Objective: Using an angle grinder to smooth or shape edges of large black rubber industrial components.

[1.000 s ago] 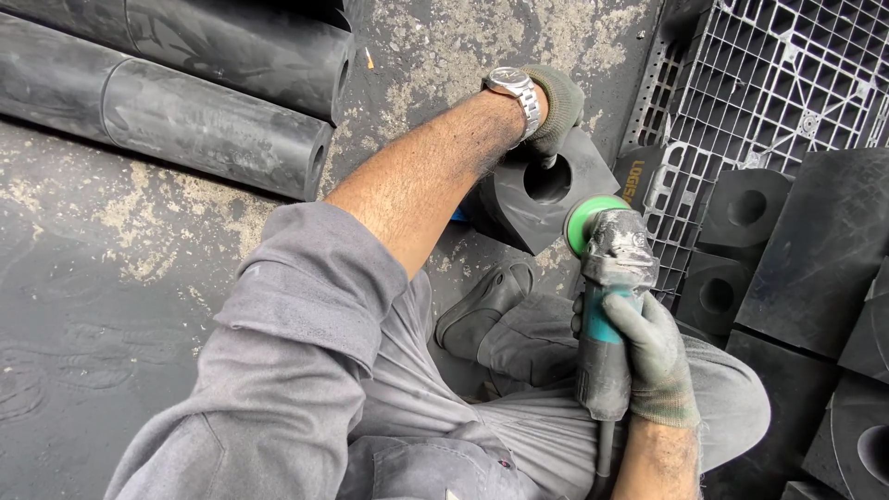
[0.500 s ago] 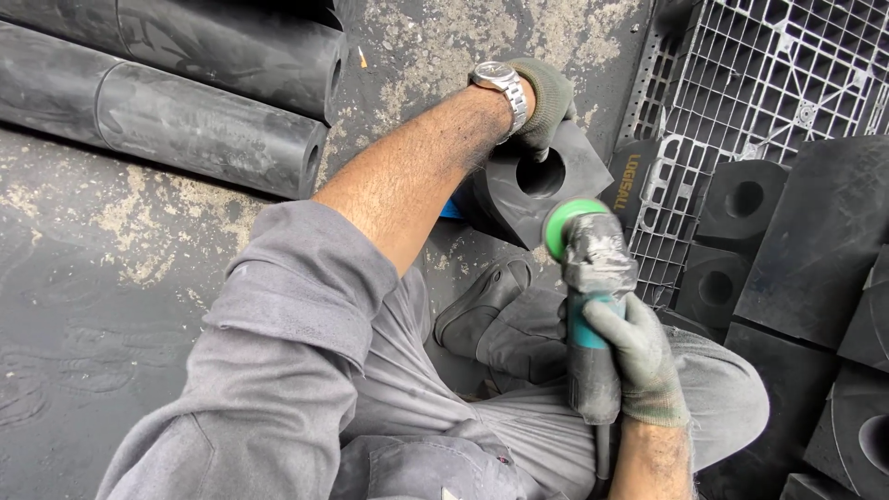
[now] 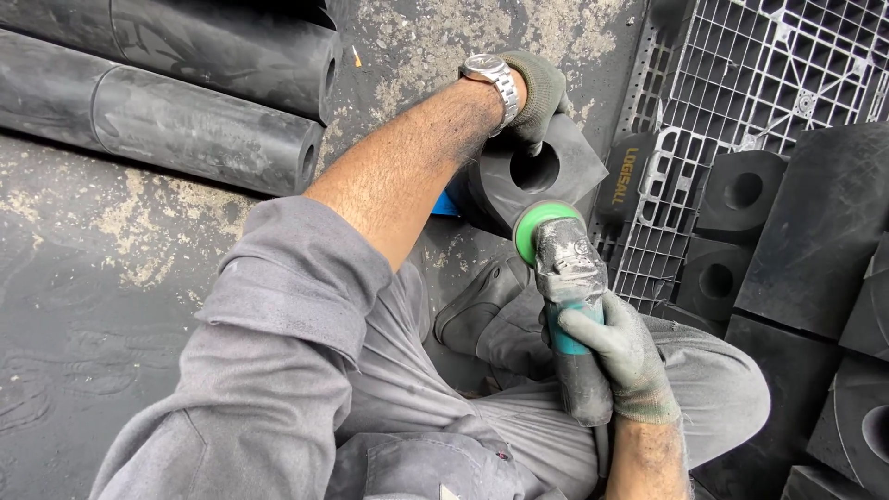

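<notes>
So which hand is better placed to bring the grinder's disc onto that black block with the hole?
The right hand, probably. It already grips the grinder, whose green disc sits just below the black block. The left hand is occupied, resting on the block's top.

A grey plastic grid pallet [image 3: 769, 74] is seen at upper right and taken as landmark. Below and right of it, several black rubber blocks [image 3: 741, 190] with round holes are stacked close together. Well to its left, two long black rubber cylinders [image 3: 176, 130] are laid side by side on the stained concrete floor [image 3: 83, 278]. A dark shoe [image 3: 477, 306] is noted below the pallet's left edge.
</notes>
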